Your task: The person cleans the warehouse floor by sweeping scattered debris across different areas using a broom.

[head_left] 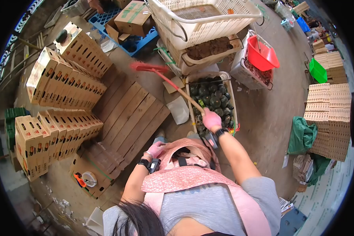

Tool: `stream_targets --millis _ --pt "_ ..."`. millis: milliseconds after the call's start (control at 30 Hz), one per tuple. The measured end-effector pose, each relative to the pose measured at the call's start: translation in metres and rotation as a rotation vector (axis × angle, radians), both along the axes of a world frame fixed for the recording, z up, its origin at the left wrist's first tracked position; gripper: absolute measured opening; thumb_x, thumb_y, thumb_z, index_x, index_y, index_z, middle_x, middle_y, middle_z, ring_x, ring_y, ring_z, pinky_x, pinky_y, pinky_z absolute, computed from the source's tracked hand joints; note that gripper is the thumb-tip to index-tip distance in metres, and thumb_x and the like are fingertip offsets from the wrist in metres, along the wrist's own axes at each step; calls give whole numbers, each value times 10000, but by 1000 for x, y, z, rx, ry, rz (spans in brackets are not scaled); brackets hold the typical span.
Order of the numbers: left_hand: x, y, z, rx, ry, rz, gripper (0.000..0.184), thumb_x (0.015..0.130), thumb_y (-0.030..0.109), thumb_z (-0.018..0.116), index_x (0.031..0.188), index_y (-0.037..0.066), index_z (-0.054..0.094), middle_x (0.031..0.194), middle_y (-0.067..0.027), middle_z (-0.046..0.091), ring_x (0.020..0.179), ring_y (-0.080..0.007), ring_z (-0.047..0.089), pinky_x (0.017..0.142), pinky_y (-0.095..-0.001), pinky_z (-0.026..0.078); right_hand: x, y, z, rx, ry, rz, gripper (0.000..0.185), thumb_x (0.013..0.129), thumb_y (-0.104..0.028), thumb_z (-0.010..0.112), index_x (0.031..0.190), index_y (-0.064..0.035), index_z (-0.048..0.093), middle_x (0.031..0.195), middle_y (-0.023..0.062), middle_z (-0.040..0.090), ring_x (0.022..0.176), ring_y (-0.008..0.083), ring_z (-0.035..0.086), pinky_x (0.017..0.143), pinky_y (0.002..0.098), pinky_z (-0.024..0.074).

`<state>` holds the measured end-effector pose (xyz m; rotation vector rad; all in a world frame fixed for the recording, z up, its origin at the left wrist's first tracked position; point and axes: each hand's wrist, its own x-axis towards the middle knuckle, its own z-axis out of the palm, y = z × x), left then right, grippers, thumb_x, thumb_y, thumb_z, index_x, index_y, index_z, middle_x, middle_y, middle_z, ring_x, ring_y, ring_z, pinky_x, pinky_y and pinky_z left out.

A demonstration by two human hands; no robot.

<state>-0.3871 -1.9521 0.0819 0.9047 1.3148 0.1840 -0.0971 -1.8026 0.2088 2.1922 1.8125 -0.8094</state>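
My right hand (212,119), in a pink glove, is closed around the handle of a broom (181,92). The broom slants up to the left, its red bristles over the floor near the wooden pallet. Beneath the hand and handle sits a crate (235,103) of dark green squashes (214,98), round and piled up. My left hand (156,148), also gloved in pink, rests by the pink apron (185,179) at my waist. Its fingers look loosely extended, with nothing visible in them; they are partly hard to make out.
Printed cartons (63,135) line the left of a wooden pallet (133,112). Large cream crates (208,29) are stacked ahead. A red scoop-like dustpan (263,55) lies on a bin to the right. Cartons (328,114) and a green sack (302,135) stand far right. Another person's hand shows top left.
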Motion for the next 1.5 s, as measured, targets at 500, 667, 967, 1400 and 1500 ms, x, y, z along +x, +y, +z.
stream_targets --millis 500,667,967,1400,1500 --pt "-162 -54 29 -360 256 -452 300 673 300 528 826 60 620 770 -75 605 711 -167 560 649 -278 437 26 -266 40 -465 9 -353 258 821 -284 361 933 -69 449 894 255 518 847 428 476 729 474 402" --pt "-146 -33 4 -266 238 -561 275 659 277 526 773 46 623 747 -98 602 664 -197 567 607 -294 447 32 -386 91 -750 -98 -472 354 808 -349 365 992 -71 483 983 229 512 938 392 466 815 439 377" --pt "-34 65 18 -211 -19 -400 266 754 250 512 968 92 521 739 7 513 579 -94 458 453 -223 361 26 -507 146 -1021 -365 -779 421 755 -342 401 1015 -42 542 1079 194 490 1010 314 471 863 388 371" --pt "4 23 17 1 332 -943 265 749 162 484 961 14 544 899 -89 550 789 -180 579 628 -272 475 -41 -685 104 -546 -240 -1545 388 718 -368 551 831 3 555 844 216 568 874 329 538 743 380 416" --pt "22 -37 6 101 198 -757 183 728 172 488 808 20 550 738 -52 538 614 -150 525 530 -265 435 43 -715 42 -418 480 -1568 377 747 -366 510 636 -8 545 574 98 543 505 209 534 460 338 409"
